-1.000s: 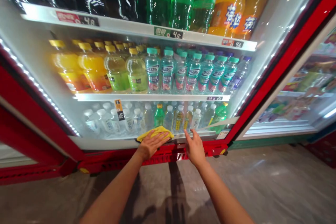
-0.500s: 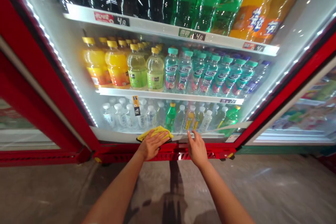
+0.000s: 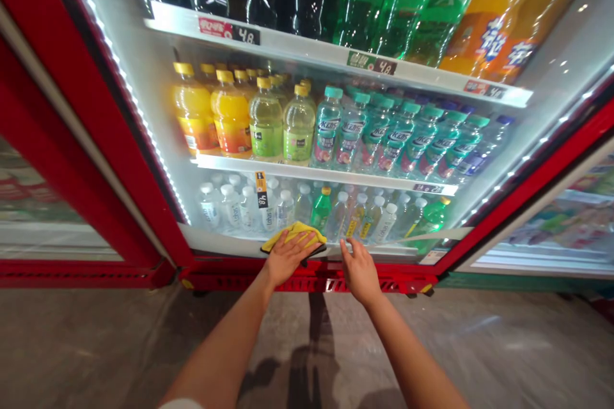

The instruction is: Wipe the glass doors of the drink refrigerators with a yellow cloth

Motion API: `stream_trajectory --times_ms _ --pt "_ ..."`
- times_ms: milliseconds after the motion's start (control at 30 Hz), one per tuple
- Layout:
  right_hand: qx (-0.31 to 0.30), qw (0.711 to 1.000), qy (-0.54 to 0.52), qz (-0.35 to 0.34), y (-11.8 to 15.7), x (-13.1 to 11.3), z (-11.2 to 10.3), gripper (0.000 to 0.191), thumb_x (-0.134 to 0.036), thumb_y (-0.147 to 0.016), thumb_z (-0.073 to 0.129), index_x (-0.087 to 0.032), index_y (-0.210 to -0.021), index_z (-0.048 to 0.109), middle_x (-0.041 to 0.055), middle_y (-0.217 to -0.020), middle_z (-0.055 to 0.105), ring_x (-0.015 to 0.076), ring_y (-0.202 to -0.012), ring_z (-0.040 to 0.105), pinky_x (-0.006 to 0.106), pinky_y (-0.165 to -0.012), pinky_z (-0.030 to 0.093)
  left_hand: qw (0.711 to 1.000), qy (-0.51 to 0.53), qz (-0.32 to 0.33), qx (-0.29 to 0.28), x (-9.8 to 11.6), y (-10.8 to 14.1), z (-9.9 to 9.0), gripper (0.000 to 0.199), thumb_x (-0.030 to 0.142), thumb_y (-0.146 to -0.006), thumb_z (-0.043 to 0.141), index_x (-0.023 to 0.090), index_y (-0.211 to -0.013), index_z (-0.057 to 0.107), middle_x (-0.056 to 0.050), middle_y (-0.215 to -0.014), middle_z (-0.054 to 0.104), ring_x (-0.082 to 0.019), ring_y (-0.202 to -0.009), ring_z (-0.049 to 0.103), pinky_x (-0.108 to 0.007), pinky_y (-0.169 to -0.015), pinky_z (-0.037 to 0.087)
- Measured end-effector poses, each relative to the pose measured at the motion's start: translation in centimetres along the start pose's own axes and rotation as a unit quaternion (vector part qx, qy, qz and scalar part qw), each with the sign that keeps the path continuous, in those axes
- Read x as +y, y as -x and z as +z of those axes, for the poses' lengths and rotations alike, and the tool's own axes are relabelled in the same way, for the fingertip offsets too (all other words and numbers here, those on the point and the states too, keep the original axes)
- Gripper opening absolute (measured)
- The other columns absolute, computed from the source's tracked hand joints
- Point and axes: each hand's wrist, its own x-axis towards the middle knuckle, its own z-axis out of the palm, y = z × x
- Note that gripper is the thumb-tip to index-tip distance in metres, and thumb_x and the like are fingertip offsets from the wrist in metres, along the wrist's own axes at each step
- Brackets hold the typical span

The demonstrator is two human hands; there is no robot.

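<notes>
My left hand (image 3: 290, 255) presses a yellow cloth (image 3: 300, 227) with a dark edge against the lower part of a glass fridge door (image 3: 240, 244). Its fingers lie stretched over the cloth, holding it there. To the right, my right hand (image 3: 359, 271) is raised at the bottom of the same door, thumb and fingers apart and slightly bent. No object shows in it; whether its fingertips touch the glass I cannot tell. Behind the glass, close to both hands, stand small bottles, among them a green bottle (image 3: 321, 208).
A whitish strip (image 3: 446, 236) runs along the door's lower right. Red frame (image 3: 460, 239) and a slotted red base (image 3: 230, 283) border the fridge. Shelves hold yellow-capped bottles (image 3: 231, 118), teal-capped bottles (image 3: 327, 128) and large green bottles (image 3: 371, 0). Other fridges flank it above the grey floor (image 3: 119, 345).
My left hand and the cloth have slid slightly right along the glass, closer to my right hand. My right hand stays nearly in place. The view has shifted a little.
</notes>
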Motion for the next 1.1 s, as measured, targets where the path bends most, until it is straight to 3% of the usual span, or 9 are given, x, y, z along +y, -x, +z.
stream_trajectory --times_ms 167,300,400,500,600,767,867,1000,1100 --pt "0.017 0.998 0.008 -0.054 -1.1 -1.3 -0.5 0.054 -0.006 -0.09 0.049 -0.013 -0.144 0.056 0.0205 -0.142 0.058 0.028 -0.129 0.051 0.046 -0.112 0.041 1.0 0.002 -0.022 0.002 -2.2 -1.6 -1.4 0.069 0.017 -0.095 0.049 0.045 -0.156 0.032 0.005 -0.159 0.046 -0.019 -0.15 0.036 -0.05 -0.13 0.001" --pt "0.064 0.994 0.019 -0.088 -1.6 -1.6 -0.5 0.049 -0.006 -0.091 0.051 -0.014 -0.138 0.061 0.0167 -0.142 0.059 0.0274 -0.132 0.05 0.047 -0.118 0.034 0.995 -0.01 -0.1 0.013 -3.4 1.6 -1.7 0.066 0.025 -0.092 0.058 0.042 -0.153 0.04 -0.002 -0.155 0.051 -0.028 -0.148 0.039 -0.059 -0.127 -0.003" --pt "0.065 0.993 0.015 -0.094 -1.5 -2.0 0.0 0.045 -0.008 -0.093 0.051 -0.016 -0.135 0.064 0.0149 -0.139 0.061 0.0268 -0.129 0.052 0.045 -0.114 0.039 0.995 -0.014 -0.095 -0.009 -2.4 3.3 -1.2 0.067 0.026 -0.09 0.061 0.041 -0.153 0.041 -0.002 -0.154 0.053 -0.028 -0.148 0.038 -0.058 -0.127 -0.006" --pt "0.048 0.994 0.007 -0.101 -1.6 -2.9 0.4 0.044 -0.01 -0.094 0.052 -0.016 -0.136 0.063 0.0149 -0.136 0.063 0.0268 -0.124 0.054 0.043 -0.11 0.042 0.998 -0.02 -0.065 -0.007 -2.1 2.4 -1.3 0.066 0.027 -0.092 0.059 0.043 -0.153 0.039 0.001 -0.153 0.053 -0.025 -0.149 0.038 -0.054 -0.127 -0.009" --pt "0.039 0.993 0.01 -0.11 -1.9 -3.7 0.5 0.049 -0.011 -0.094 0.051 -0.017 -0.142 0.059 0.0156 -0.139 0.061 0.0279 -0.127 0.053 0.045 -0.112 0.04 0.998 -0.023 -0.056 0.022 -3.4 1.1 -2.3 0.061 0.028 -0.096 0.055 0.045 -0.152 0.041 0.003 -0.151 0.055 -0.022 -0.147 0.04 -0.052 -0.128 -0.008" --pt "0.023 0.993 0.0 -0.112 -2.3 -4.3 0.4 0.054 -0.009 -0.092 0.051 -0.02 -0.145 0.056 0.0145 -0.142 0.06 0.0273 -0.13 0.051 0.047 -0.112 0.039 0.985 -0.021 -0.17 0.031 -4.5 4.3 -3.0 0.056 0.029 -0.093 0.06 0.042 -0.147 0.051 -0.002 -0.151 0.055 -0.029 -0.144 0.043 -0.06 -0.127 0.005" --pt "0.022 0.994 -0.003 -0.106 -2.2 -4.8 0.4 0.054 -0.009 -0.09 0.051 -0.02 -0.143 0.059 0.0147 -0.142 0.06 0.0279 -0.129 0.051 0.047 -0.112 0.038 0.988 -0.003 -0.155 -0.001 -3.1 6.2 -2.4 0.059 0.036 -0.09 0.064 0.038 -0.147 0.051 -0.005 -0.153 0.053 -0.031 -0.144 0.043 -0.06 -0.127 0.005" --pt "0.019 0.993 -0.007 -0.117 -2.5 -5.8 0.3 0.052 -0.011 -0.091 0.052 -0.017 -0.142 0.059 0.016 -0.143 0.058 0.0288 -0.13 0.048 0.046 -0.113 0.036 0.993 0.018 -0.117 -0.01 -3.3 5.5 -2.3 0.058 0.038 -0.094 0.062 0.044 -0.149 0.046 0.001 -0.154 0.052 -0.025 -0.145 0.044 -0.055 -0.128 0.0" --pt "0.025 0.992 -0.004 -0.126 -2.9 -6.2 0.0 0.052 -0.011 -0.091 0.052 -0.017 -0.142 0.059 0.0149 -0.143 0.059 0.0284 -0.129 0.049 0.045 -0.112 0.036 0.977 0.006 -0.212 0.032 -5.0 5.1 -3.0 0.06 0.033 -0.096 0.058 0.039 -0.153 0.041 -0.002 -0.16 0.044 -0.03 -0.15 0.035 -0.061 -0.127 0.004"
